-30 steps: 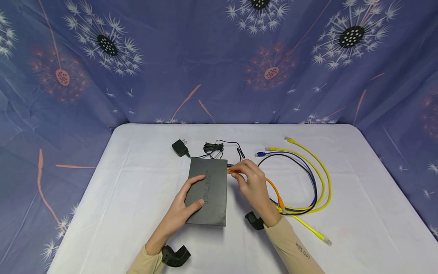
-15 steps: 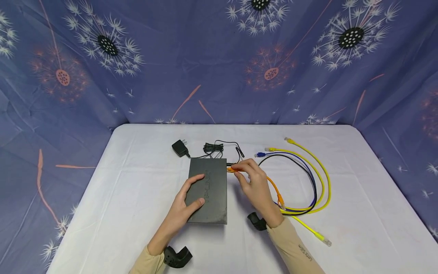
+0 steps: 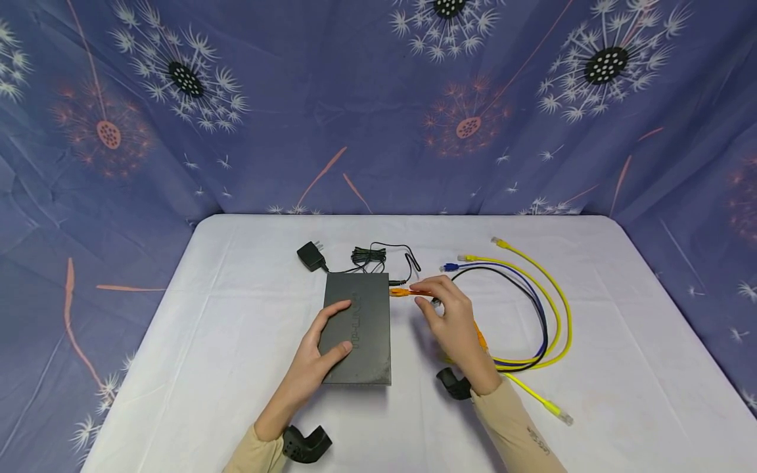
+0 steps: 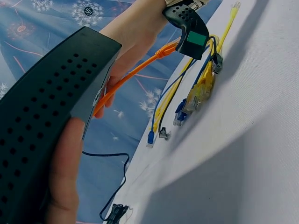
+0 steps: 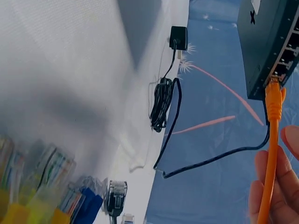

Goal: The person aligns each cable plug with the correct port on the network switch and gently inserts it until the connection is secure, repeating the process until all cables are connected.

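Note:
My left hand (image 3: 313, 348) grips a dark TP-LINK network switch (image 3: 372, 341) by its left side, thumb and index finger spread on its top. The left wrist view shows a finger along the vented case, held above the tabletop. An orange network cable's plug (image 5: 274, 102) sits in an end port on the switch's right side, other ports visible beside it. Just behind that plug, my right hand (image 3: 452, 322) has its thumb and fingers apart, the orange cable (image 5: 269, 172) running past them. A black power plug (image 3: 397, 283) is in the switch beside the orange one.
A black power adapter (image 3: 310, 256) and its bundled cord (image 3: 368, 255) lie behind the switch. To the right are looped yellow cables (image 3: 569, 309), a blue cable (image 3: 451, 267) and a black cable (image 3: 539, 309). A patterned cloth (image 3: 378, 118) hangs behind the white table.
My right hand has drawn back to the right from the orange plug, its fingers parting, and the plug stays in the switch. My left hand keeps its hold, the switch shifting only slightly.

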`<state>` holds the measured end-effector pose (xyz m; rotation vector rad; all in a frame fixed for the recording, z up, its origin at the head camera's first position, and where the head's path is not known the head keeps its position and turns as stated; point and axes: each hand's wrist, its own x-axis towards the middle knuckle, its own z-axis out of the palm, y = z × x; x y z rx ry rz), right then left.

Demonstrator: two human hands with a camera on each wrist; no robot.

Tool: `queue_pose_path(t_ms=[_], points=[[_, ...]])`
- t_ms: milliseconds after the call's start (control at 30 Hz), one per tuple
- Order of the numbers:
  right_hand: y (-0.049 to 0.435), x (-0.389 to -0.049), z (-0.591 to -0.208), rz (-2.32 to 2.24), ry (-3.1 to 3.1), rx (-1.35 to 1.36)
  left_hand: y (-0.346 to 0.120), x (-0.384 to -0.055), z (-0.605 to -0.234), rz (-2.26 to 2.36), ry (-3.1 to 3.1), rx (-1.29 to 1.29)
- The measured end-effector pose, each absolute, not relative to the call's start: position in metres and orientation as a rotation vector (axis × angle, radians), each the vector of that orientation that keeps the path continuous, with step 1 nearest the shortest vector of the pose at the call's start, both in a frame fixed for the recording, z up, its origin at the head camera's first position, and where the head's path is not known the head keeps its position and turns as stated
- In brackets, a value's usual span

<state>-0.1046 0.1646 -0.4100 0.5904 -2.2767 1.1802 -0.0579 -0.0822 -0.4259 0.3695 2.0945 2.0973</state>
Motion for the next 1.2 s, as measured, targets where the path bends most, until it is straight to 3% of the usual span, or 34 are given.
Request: queue_pose_path(t_ms=[1200], points=[[0.224,-0.092,-0.419,1.242,-2.332,0.320,-0.091,-0.058,-0.428,2.130,2.051,0.293]])
